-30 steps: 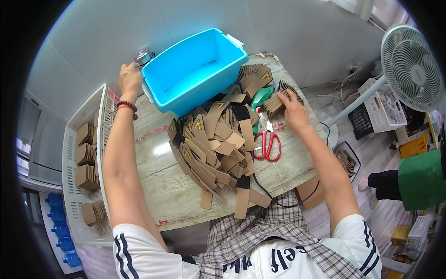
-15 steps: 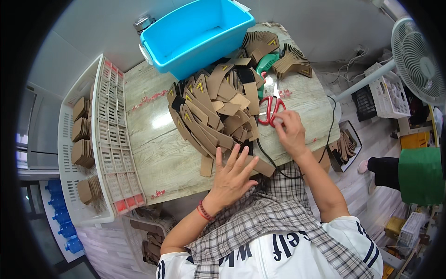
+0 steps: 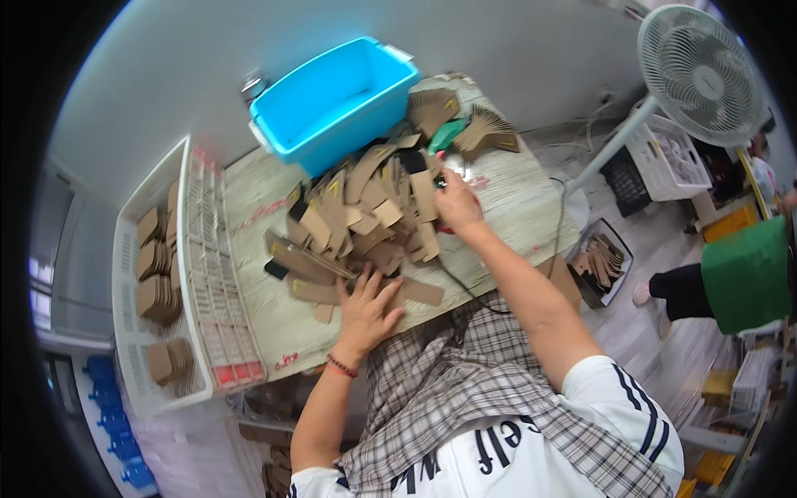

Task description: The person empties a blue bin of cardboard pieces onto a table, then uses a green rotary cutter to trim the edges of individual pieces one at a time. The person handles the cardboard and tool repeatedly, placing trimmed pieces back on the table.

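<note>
A loose heap of flat brown card-like pieces (image 3: pixel 365 217), some with yellow marks and black ends, covers the middle of the table. My left hand (image 3: pixel 365 314) lies at its near edge, fingers spread, the tips touching the pieces. At the heap's right side, my right hand (image 3: pixel 458 203) reaches down over the red-handled scissors (image 3: pixel 445 230), which it mostly covers. Its fingers are bent and blurred, so whether they grip anything is unclear. Just beyond its fingertips lies a green object (image 3: pixel 448 134) with a pinkish-red part.
A blue tub (image 3: pixel 332 108) stands behind the heap. Fanned stacks of brown pieces (image 3: pixel 486 133) sit at the far right. On the left is a white crate (image 3: pixel 199 332) holding more stacks. A black cord (image 3: pixel 465 286) crosses the front edge. A fan (image 3: pixel 701 79) and a person in green (image 3: pixel 747 278) are rightward.
My right hand has moved forward over the scissors. My left hand has slid left along the heap's near edge, and several pieces there have shifted left. The whole view has tilted.
</note>
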A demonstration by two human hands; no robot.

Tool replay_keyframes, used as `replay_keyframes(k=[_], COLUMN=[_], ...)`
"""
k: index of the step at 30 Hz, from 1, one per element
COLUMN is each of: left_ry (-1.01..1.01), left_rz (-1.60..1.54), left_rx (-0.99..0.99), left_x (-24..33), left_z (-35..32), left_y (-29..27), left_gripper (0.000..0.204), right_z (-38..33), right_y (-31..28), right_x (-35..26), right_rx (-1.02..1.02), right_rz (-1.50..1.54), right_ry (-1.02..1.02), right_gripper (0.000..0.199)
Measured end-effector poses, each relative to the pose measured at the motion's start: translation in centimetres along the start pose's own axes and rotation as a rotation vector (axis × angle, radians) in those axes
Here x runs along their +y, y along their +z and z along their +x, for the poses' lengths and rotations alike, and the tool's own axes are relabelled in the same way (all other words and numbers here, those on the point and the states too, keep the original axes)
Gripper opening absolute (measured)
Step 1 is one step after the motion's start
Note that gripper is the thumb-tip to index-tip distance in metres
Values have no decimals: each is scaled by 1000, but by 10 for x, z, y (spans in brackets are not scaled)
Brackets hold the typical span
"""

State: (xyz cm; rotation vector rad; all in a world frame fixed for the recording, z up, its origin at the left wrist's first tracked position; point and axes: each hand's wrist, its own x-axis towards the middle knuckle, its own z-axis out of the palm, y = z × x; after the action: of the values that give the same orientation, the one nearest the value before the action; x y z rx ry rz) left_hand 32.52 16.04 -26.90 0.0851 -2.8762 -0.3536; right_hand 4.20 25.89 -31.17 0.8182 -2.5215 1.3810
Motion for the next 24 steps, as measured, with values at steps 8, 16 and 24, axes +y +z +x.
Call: replay_keyframes(k=[8,16,24], left_ry=[-84,-79,-80], left_rz=[-35,-60,-44], left_rx=[76,224,363], left_x=[-22,-30,-23], left_z=[-23,-33,-34], left_y=[-14,-17,-12], left_gripper=[42,23,14], right_z=[34,69,74], right_y=[0,-14,-67], right_x=[-44,-42,-29], right_rx=[-276,-253,-434], right_rz=[-241,-245,82], right_ry=[321,450,321], right_gripper=[65,64,49])
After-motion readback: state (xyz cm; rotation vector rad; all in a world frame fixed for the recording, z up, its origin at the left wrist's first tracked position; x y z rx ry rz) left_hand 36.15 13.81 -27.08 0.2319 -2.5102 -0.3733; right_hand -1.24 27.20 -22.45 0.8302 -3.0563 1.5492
